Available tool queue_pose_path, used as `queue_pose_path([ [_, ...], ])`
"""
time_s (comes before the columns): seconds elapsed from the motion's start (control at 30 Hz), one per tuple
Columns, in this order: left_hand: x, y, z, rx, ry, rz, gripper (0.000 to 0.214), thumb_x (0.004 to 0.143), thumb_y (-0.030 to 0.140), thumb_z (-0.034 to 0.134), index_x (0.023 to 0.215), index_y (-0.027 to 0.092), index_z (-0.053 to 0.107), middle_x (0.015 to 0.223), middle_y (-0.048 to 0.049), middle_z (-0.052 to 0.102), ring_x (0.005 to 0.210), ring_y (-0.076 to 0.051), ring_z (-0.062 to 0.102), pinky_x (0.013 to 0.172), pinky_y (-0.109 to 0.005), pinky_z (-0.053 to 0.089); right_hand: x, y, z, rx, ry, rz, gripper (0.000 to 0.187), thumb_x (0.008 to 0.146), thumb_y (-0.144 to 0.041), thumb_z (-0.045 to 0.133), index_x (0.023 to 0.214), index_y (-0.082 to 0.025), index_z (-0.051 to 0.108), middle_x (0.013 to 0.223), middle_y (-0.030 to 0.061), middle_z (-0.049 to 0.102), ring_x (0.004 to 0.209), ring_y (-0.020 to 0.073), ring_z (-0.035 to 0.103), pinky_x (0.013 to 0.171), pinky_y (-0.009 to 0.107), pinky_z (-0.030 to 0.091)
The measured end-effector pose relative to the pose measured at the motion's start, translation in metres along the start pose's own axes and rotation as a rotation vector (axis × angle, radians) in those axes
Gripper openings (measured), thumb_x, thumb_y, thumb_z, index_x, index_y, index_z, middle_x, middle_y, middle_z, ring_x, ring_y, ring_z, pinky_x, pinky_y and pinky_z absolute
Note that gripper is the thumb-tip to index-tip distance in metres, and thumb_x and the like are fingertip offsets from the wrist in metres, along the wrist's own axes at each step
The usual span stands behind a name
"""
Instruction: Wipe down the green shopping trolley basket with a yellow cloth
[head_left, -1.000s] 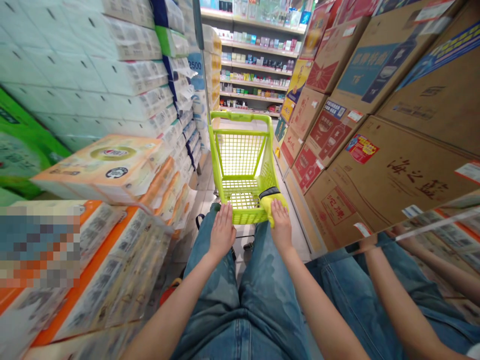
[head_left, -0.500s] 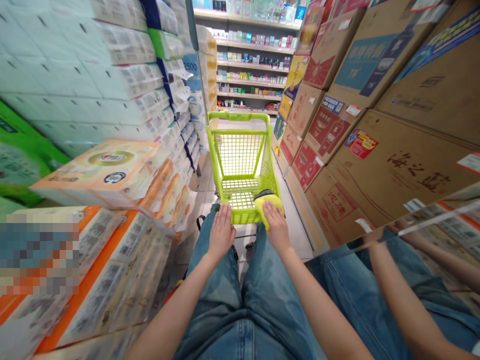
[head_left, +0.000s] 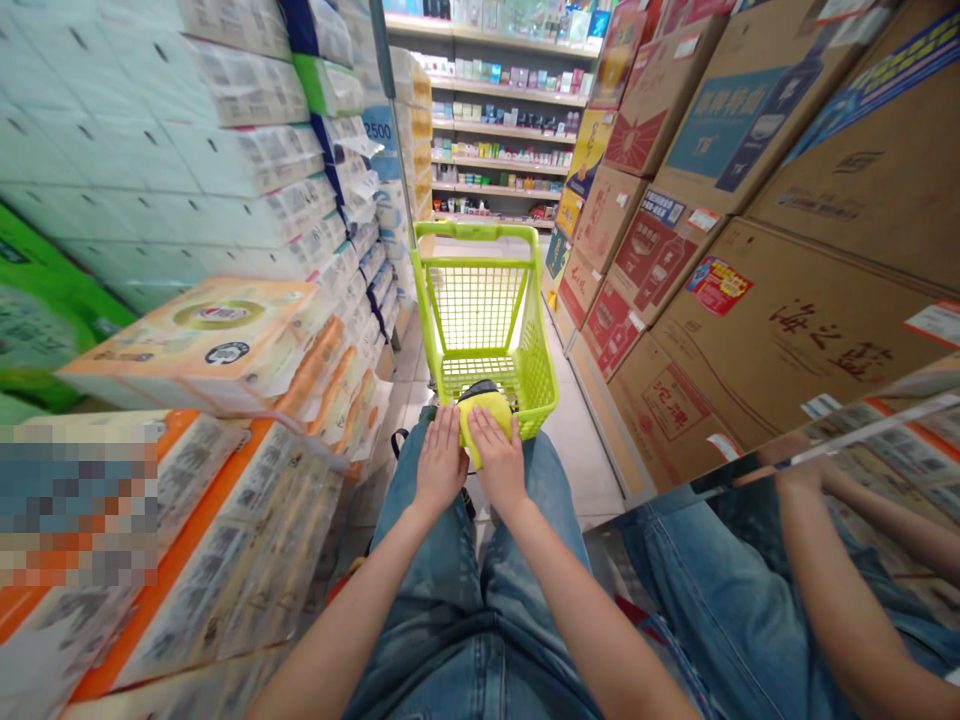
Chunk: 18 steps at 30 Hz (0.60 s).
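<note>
A lime-green plastic shopping cart (head_left: 480, 308) stands in front of me, its near rim at my knees. My left hand (head_left: 442, 458) rests over the left end of that rim, fingers together and bent over it. A yellow cleaning cloth (head_left: 480, 398) with a dark edge lies on the rim under my right hand (head_left: 496, 452). Those fingers press the cloth against the cart, right beside my left hand. The undersides of both hands are hidden.
Packs of tissue paper (head_left: 202, 320) are stacked along the left. Cardboard cartons (head_left: 795, 330) rise on the right above a mirrored panel (head_left: 750, 590) reflecting my arms and legs. Shelves of small boxed goods (head_left: 502, 115) stand beyond the cart. Pale floor tiles (head_left: 581, 430) run between.
My right hand has slid left along the cart's near rim with the yellow cloth, from the right corner to beside my left hand. The left hand has stayed nearly in place.
</note>
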<state>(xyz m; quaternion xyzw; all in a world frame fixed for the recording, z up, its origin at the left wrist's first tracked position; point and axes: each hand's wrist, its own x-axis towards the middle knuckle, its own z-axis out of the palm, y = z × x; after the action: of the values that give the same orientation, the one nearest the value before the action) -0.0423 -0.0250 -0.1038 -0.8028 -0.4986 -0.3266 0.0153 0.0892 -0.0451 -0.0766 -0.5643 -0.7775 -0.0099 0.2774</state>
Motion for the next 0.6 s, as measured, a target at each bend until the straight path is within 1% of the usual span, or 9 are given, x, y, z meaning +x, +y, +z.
queue_pose_path([
  [0.07,0.001,0.001,-0.001,0.005,0.001,0.004,0.079,0.084,0.008,0.044,0.155,0.013,0.010,0.159,-0.0160,0.029,0.150,-0.027,0.017,0.119,-0.050,0.028,-0.005,0.029,-0.016,-0.017,0.000,-0.001,0.070,0.080,0.000,0.038,0.147,-0.020,0.038,0.150,0.0075,0.046,0.143,0.0147,0.036,0.123,0.049,-0.001],
  [0.17,0.002,0.005,-0.002,-0.001,0.012,-0.004,0.080,0.083,0.007,0.044,0.155,0.013,0.010,0.158,-0.0149,0.030,0.150,-0.027,0.019,0.119,-0.050,0.027,-0.012,0.074,-0.040,-0.063,0.067,0.117,0.074,0.075,0.004,0.037,0.144,-0.021,0.043,0.148,0.0070,0.049,0.141,0.0162,0.040,0.122,0.052,-0.003],
  [0.23,0.002,0.007,-0.001,-0.011,0.022,-0.009,0.081,0.083,0.007,0.045,0.155,0.013,0.010,0.158,-0.0149,0.031,0.149,-0.028,0.020,0.119,-0.050,0.027,-0.013,0.089,-0.048,-0.082,0.100,0.194,0.074,0.072,0.004,0.037,0.142,-0.020,0.047,0.147,0.0070,0.050,0.139,0.0175,0.042,0.121,0.055,-0.002],
  [0.27,0.002,0.008,0.000,-0.015,0.027,-0.012,0.081,0.082,0.007,0.045,0.155,0.013,0.010,0.158,-0.0149,0.031,0.149,-0.028,0.020,0.119,-0.051,0.027,-0.012,0.089,-0.048,-0.085,0.109,0.224,0.074,0.072,0.005,0.037,0.141,-0.020,0.048,0.147,0.0074,0.050,0.139,0.0181,0.042,0.121,0.055,-0.001],
  [0.33,0.002,0.009,0.002,-0.020,0.038,-0.020,0.082,0.082,0.007,0.046,0.156,0.013,0.009,0.158,-0.0149,0.031,0.149,-0.029,0.020,0.119,-0.051,0.028,-0.007,0.075,-0.041,-0.075,0.118,0.263,0.072,0.072,0.004,0.037,0.140,-0.017,0.048,0.146,0.0086,0.050,0.139,0.0189,0.042,0.121,0.054,0.001],
  [0.4,0.001,0.009,0.003,-0.022,0.046,-0.027,0.082,0.082,0.008,0.046,0.156,0.014,0.008,0.158,-0.0151,0.030,0.149,-0.028,0.019,0.119,-0.051,0.028,0.000,0.046,-0.026,-0.048,0.107,0.256,0.070,0.074,0.003,0.039,0.141,-0.017,0.048,0.146,0.0092,0.051,0.139,0.0191,0.042,0.122,0.052,0.002],
  [0.5,0.000,0.006,0.004,-0.023,0.038,-0.026,0.081,0.084,0.011,0.046,0.156,0.014,0.007,0.159,-0.0154,0.028,0.150,-0.028,0.018,0.119,-0.050,0.027,0.011,0.000,-0.003,0.008,0.053,0.159,0.064,0.081,-0.001,0.040,0.142,-0.018,0.047,0.145,0.0088,0.052,0.139,0.0175,0.041,0.123,0.049,0.000],
  [0.57,0.000,0.003,0.003,-0.013,0.027,-0.021,0.081,0.085,0.012,0.046,0.156,0.014,0.006,0.159,-0.0154,0.028,0.150,-0.028,0.017,0.119,-0.050,0.027,0.015,-0.016,0.005,0.033,0.034,0.103,0.061,0.084,-0.004,0.040,0.144,-0.018,0.044,0.147,0.0083,0.050,0.141,0.0164,0.040,0.123,0.047,-0.001],
  [0.6,0.000,0.002,0.003,-0.003,0.021,-0.016,0.081,0.085,0.012,0.046,0.156,0.014,0.006,0.159,-0.0154,0.028,0.150,-0.028,0.017,0.119,-0.050,0.028,0.015,-0.016,0.006,0.038,0.027,0.072,0.062,0.085,-0.004,0.040,0.145,-0.019,0.043,0.147,0.0080,0.050,0.141,0.0160,0.039,0.123,0.047,-0.001],
])
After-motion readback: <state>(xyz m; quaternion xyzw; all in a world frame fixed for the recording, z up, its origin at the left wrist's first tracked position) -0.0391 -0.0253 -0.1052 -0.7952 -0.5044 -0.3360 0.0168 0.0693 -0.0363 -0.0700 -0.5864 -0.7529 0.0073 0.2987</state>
